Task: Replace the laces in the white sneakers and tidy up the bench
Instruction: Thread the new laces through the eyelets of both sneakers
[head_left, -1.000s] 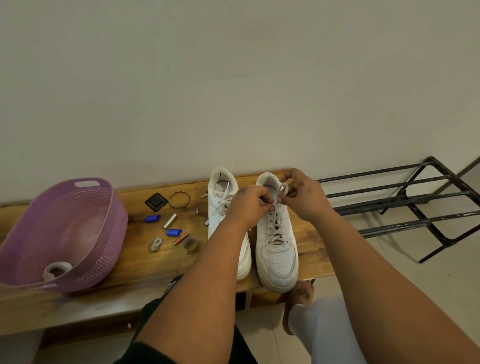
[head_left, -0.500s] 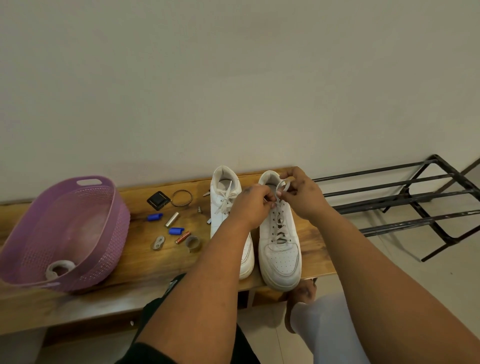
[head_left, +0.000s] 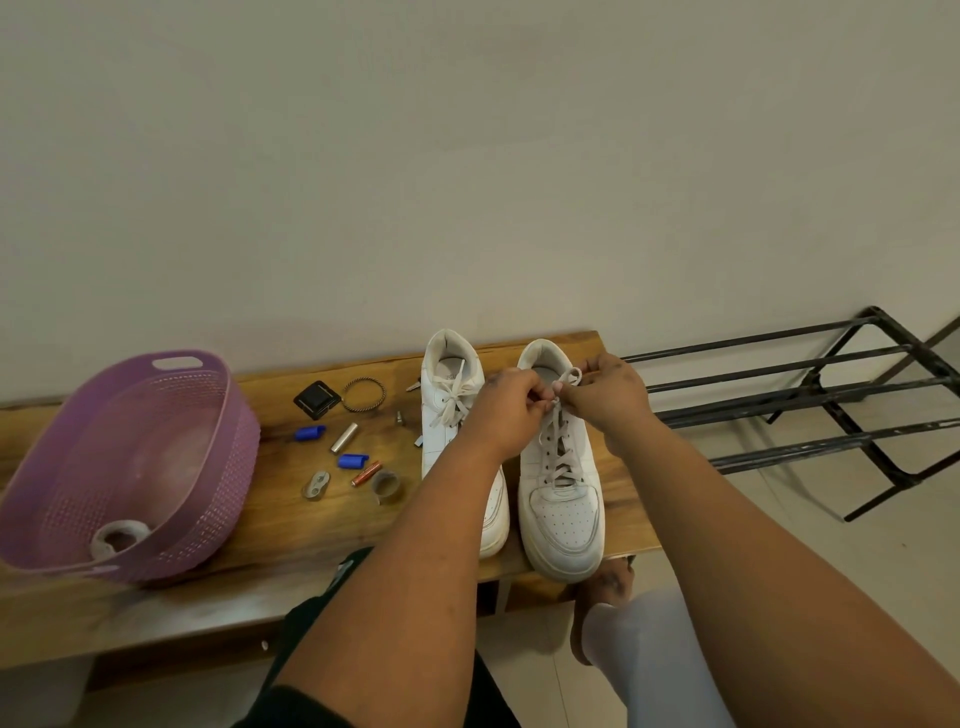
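Pinching the soft, limp white cotton lace (head_left: 570, 375) near its ends, left hand (head_left: 511, 402) and right hand (head_left: 605, 392) knot it atop the white leather sneaker (head_left: 561, 499) at the wooden bench's (head_left: 311, 530) right end.

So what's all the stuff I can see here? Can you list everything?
white sneakers: 2, white, side by side at the bench's right end
lace: 1, white, in the right-hand sneaker, ends pinched at the top
bench: 1, brown wood, against the wall
basket: 1, purple, on the bench's left end
tape roll: 1, whitish, inside the basket
small clutter: about ten bits, blue, silver, orange, black, between the basket and the sneakers
rack: 1, black metal, on the floor to the right
left hand: 1, pinches the lace
right hand: 1, pinches the lace
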